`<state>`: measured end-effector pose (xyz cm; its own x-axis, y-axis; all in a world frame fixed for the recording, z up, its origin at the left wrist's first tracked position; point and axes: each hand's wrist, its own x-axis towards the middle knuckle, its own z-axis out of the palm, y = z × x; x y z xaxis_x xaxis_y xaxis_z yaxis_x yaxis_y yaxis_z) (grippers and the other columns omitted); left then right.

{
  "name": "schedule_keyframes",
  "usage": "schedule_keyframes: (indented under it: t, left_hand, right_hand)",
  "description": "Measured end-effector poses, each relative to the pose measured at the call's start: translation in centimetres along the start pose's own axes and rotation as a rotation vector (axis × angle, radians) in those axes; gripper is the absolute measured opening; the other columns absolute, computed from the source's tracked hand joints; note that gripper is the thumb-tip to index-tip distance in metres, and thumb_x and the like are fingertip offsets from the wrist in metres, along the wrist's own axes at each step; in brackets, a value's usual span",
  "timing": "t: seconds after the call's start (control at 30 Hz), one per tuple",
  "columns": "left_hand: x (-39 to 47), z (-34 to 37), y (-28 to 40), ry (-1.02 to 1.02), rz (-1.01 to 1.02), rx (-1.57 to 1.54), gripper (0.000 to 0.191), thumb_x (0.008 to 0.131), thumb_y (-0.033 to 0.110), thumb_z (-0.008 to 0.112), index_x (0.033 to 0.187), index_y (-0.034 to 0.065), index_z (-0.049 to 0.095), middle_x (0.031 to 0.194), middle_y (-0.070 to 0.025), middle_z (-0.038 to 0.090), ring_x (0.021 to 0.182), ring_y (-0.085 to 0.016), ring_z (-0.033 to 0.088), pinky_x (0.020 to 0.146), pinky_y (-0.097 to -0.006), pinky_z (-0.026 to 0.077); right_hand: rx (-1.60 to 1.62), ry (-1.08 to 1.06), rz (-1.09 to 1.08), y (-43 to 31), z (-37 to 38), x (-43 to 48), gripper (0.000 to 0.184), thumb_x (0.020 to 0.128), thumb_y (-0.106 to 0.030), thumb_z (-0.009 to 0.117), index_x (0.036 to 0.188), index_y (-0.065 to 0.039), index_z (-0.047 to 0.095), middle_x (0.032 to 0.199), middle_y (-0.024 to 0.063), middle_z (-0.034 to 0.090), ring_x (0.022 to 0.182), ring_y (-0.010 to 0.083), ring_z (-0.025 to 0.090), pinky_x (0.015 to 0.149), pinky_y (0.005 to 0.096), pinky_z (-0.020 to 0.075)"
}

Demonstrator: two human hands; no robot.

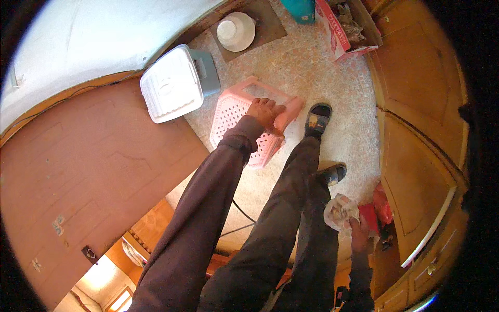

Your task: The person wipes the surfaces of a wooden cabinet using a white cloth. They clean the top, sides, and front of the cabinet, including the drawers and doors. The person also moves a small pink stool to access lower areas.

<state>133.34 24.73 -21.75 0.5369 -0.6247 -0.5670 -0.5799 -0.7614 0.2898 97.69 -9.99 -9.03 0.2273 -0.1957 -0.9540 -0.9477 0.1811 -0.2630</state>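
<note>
My left hand (267,113) grips the edge of a pink plastic stool (234,113). The stool has a perforated panel and open-framed legs, and it looks tilted on the speckled floor. Lower right, my right hand (358,232) holds a crumpled whitish bag or cloth (341,212); what is inside it, if anything, cannot be made out. Red material (382,204) shows just behind that hand, beside the wooden cabinet. My feet, in dark slide sandals (318,117), stand to the right of the stool.
A grey-blue bin (206,70) with a white lid (171,84) stands by the wall. Beyond it, a white round vessel (241,35) rests on a brown mat (273,29). A teal container (300,9) and a cardboard box (335,33) sit near wooden cabinets (417,74). A brown door (97,156) spans the left.
</note>
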Motion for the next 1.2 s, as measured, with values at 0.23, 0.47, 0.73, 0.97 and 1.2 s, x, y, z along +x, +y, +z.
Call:
schedule_keyframes:
  t: [0.23, 0.47, 0.73, 0.97, 1.2]
  left_hand:
    - [0.2, 2.4, -0.1, -0.081, 0.021, 0.069, 0.085, 0.051, 0.065, 0.083, 0.122, 0.0206, 0.066, 0.103, -0.0116, 0.068, 0.102, -0.035, 0.064, 0.089, -0.0471, 0.049]
    - [-6.1, 7.9, 2.9, -0.056, 0.047, 0.027, 0.087, 0.051, 0.072, 0.081, 0.118, 0.0183, 0.069, 0.095, -0.0134, 0.066, 0.095, -0.036, 0.062, 0.082, -0.0488, 0.048]
    - [-7.9, 9.5, 4.1, -0.075, 0.041, -0.233, 0.059, 0.081, 0.054, 0.071, 0.120, 0.0097, 0.068, 0.118, -0.0170, 0.068, 0.111, -0.038, 0.062, 0.096, -0.0471, 0.047]
    - [-4.0, -3.8, 9.7, 0.154, -0.040, -0.932, 0.036, 0.097, 0.031, 0.060, 0.117, 0.0020, 0.066, 0.106, -0.0186, 0.071, 0.093, -0.031, 0.070, 0.084, -0.0393, 0.054]
    - [-0.4, -14.0, 17.0, -0.126, 0.497, -0.565, 0.034, 0.094, 0.027, 0.061, 0.118, 0.0031, 0.060, 0.100, -0.0188, 0.069, 0.091, -0.034, 0.069, 0.078, -0.0442, 0.055]
  right_hand:
    - [-0.023, -0.022, -0.118, 1.2, -0.9, 0.4, 0.039, 0.094, -0.027, 0.056, 0.124, -0.002, 0.059, 0.104, 0.0073, 0.066, 0.086, 0.0175, 0.061, 0.075, 0.0316, 0.0486]
    - [-0.013, 0.016, -0.045, 3.9, -3.0, 0.4, 0.039, 0.092, -0.024, 0.057, 0.124, -0.001, 0.060, 0.111, 0.0098, 0.067, 0.094, 0.0196, 0.063, 0.082, 0.0332, 0.0502]
    - [0.061, 0.114, -0.279, 2.1, -4.4, 0.0, 0.042, 0.093, -0.017, 0.055, 0.130, 0.002, 0.055, 0.119, 0.0123, 0.064, 0.102, 0.0217, 0.062, 0.090, 0.0339, 0.0491]
    - [0.140, -0.013, -0.292, -1.4, -4.6, -2.0, 0.042, 0.095, -0.013, 0.055, 0.134, 0.003, 0.054, 0.120, 0.0124, 0.065, 0.103, 0.0185, 0.062, 0.090, 0.0311, 0.0504]
    - [-0.181, 0.050, -0.497, -5.3, -3.0, -1.0, 0.039, 0.098, -0.017, 0.056, 0.130, 0.004, 0.057, 0.113, 0.0119, 0.068, 0.103, 0.0181, 0.063, 0.090, 0.0315, 0.0509]
